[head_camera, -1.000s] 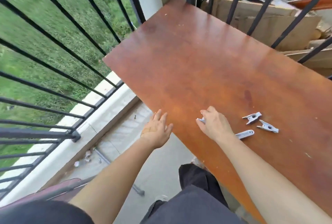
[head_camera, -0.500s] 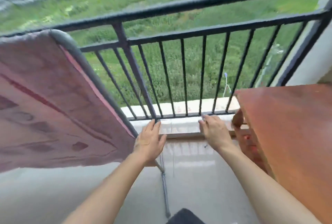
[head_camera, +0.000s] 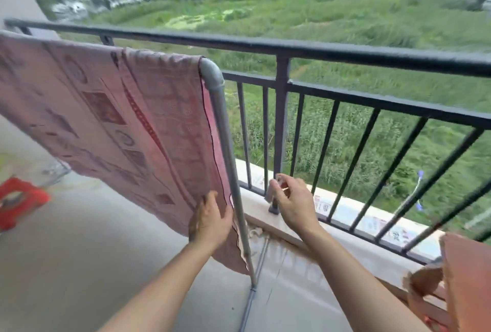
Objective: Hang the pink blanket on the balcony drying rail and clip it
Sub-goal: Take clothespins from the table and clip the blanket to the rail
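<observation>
Pink blanket (head_camera: 114,119) on rail (head_camera: 212,76) | left hand (head_camera: 210,222) touching | right hand (head_camera: 292,204) pinching clip (head_camera: 270,193)

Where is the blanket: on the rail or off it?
On it: the blanket drapes over the rail and hangs down.

Legible text: none for you to log.
Printed marks: small red and blue characters on the pale protective film (head_camera: 325,208) over the white ledge (head_camera: 292,222) below the black metal balcony railing (head_camera: 281,119); too blurred to read.
Woven motifs on the pink patterned blanket (head_camera: 119,119): medallions and blocks, no letters you could make out.
</observation>
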